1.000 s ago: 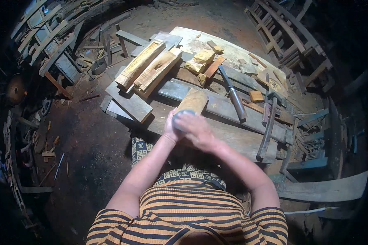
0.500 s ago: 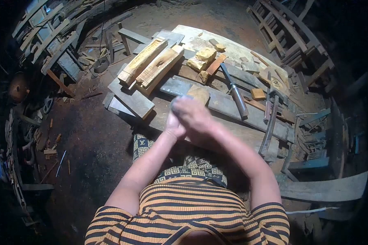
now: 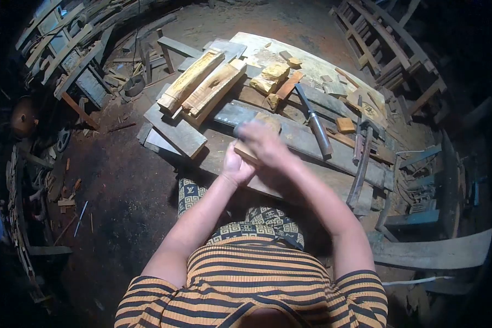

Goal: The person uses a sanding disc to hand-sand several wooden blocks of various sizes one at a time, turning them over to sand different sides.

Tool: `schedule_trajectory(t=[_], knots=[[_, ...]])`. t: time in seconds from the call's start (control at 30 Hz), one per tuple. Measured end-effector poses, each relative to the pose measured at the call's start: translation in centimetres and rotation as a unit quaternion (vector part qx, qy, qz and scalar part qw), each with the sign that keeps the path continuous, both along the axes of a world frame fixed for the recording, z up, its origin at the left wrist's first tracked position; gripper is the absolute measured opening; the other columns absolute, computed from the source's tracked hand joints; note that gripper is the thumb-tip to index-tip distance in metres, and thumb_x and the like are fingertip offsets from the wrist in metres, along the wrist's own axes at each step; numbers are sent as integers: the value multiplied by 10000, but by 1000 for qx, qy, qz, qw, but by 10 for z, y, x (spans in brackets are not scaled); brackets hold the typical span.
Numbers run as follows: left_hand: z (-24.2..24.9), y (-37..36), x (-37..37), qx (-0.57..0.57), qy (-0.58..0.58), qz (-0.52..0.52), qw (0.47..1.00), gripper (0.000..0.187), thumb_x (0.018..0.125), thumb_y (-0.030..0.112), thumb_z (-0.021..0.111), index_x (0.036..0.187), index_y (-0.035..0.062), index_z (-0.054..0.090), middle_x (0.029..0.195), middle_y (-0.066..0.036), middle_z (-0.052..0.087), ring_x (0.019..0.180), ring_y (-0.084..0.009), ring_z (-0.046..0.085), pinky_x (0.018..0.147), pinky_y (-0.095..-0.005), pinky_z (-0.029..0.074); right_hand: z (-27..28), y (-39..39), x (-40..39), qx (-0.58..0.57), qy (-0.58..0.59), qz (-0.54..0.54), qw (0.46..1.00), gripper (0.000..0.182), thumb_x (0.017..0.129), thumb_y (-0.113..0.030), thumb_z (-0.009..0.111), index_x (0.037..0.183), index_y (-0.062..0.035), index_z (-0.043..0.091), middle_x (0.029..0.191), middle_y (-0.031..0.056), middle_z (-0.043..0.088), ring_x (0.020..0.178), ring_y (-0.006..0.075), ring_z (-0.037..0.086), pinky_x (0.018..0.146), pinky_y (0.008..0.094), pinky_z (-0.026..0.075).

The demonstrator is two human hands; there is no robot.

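My left hand (image 3: 237, 166) is closed around a small wooden block (image 3: 247, 153) just above the near edge of the workbench. Over the block is my right hand (image 3: 265, 145), smeared by motion, with its fingers curled. A small grey piece (image 3: 239, 129) shows at its fingertips; blur hides what kind of thing it is. Just beyond the right hand a flat piece of light wood (image 3: 269, 121) lies on the bench boards. To the right lies a chisel (image 3: 318, 131) with a wooden handle.
Two long carved wood pieces (image 3: 194, 79) lie at the bench's back left. Yellowish wood chunks (image 3: 270, 77) sit behind the chisel. A hammer-like tool with a long curved handle (image 3: 361, 169) rests at the right. A small square block (image 3: 345, 126) lies near it. Wooden racks (image 3: 385, 44) stand beyond.
My right hand has slid forward and right over the wooden block, uncovering part of it. The grey piece has moved with its fingers. My left hand has stayed nearly in place.
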State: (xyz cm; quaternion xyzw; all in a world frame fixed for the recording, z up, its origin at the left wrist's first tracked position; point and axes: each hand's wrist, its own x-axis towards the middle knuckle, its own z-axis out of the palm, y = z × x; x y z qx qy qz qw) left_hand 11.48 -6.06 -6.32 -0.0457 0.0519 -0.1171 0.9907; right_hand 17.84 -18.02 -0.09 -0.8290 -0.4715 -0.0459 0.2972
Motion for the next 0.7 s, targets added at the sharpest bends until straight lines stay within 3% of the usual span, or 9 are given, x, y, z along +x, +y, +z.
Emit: schedule_trajectory(t=[0.2, 0.27, 0.3, 0.33, 0.4, 0.47, 0.5, 0.6, 0.7], knots=[[3, 1, -6, 102, -123, -17, 987, 556, 962, 435, 231, 1322, 60, 428, 1352, -148, 466, 1231, -312, 470, 1058, -468, 360, -10, -11, 28, 38, 29, -127, 991, 370, 890, -249, 499, 1237, -142, 571, 1324, 137, 510, 1276, 306, 420, 1083, 433, 285], [-4, 1, -2, -73, -42, 6, 996, 574, 952, 464, 245, 1343, 76, 406, 1366, -169, 446, 1240, -369, 445, 1053, -523, 343, 23, -12, -27, -94, 45, -24, 994, 397, 872, -239, 531, 1255, -139, 551, 1328, 129, 506, 1282, 296, 415, 1081, 439, 284], [6, 0, -6, 168, 64, 23, 984, 585, 946, 479, 269, 1351, 78, 404, 1380, -178, 431, 1260, -365, 425, 1072, -529, 312, 14, -16, -54, -37, 5, 6, 999, 405, 861, -226, 547, 1255, -136, 546, 1323, 128, 508, 1273, 297, 425, 1074, 442, 292], [7, 5, -11, 130, -199, -107, 965, 609, 938, 492, 294, 1354, 60, 399, 1395, -174, 417, 1276, -327, 417, 1095, -494, 290, 8, -22, -76, 22, -35, 34, 999, 414, 850, -212, 562, 1256, -133, 541, 1318, 128, 510, 1265, 298, 435, 1068, 444, 299], [8, 2, -9, 99, -231, -110, 962, 612, 944, 491, 275, 1366, 61, 385, 1407, -175, 398, 1282, -320, 412, 1101, -498, 277, 13, -29, -76, 15, -10, 60, 998, 438, 840, -178, 576, 1274, -133, 530, 1324, 127, 506, 1264, 292, 437, 1067, 449, 297], [9, -2, -5, 132, 51, 5, 990, 600, 949, 477, 252, 1379, 75, 365, 1413, -188, 383, 1285, -339, 403, 1089, -533, 281, 9, -36, -46, 3, -29, 20, 999, 429, 867, -206, 548, 1290, -135, 524, 1345, 132, 490, 1295, 288, 401, 1079, 449, 278], [3, 0, -5, -30, -24, -23, 999, 589, 950, 460, 246, 1374, 70, 372, 1397, -195, 400, 1289, -356, 395, 1058, -573, 307, -5, -41, -22, 6, 3, -44, 999, 396, 900, -210, 512, 1287, -130, 534, 1365, 129, 475, 1312, 292, 385, 1097, 446, 258], [19, -2, -6, 155, -77, -44, 984, 569, 943, 435, 275, 1335, 44, 407, 1311, -190, 487, 1189, -382, 487, 946, -633, 398, -16, -42, 24, 75, 54, -152, 984, 365, 904, -250, 486, 1229, -111, 573, 1359, 145, 477, 1278, 311, 420, 1069, 451, 290], [3, -2, -6, 0, -72, -5, 997, 620, 926, 463, 301, 1352, 21, 378, 1299, -250, 472, 1165, -452, 478, 976, -604, 385, -15, -34, -2, 39, 17, -140, 989, 359, 897, -227, 493, 1221, -95, 573, 1342, 149, 491, 1272, 312, 428, 1069, 446, 291]])
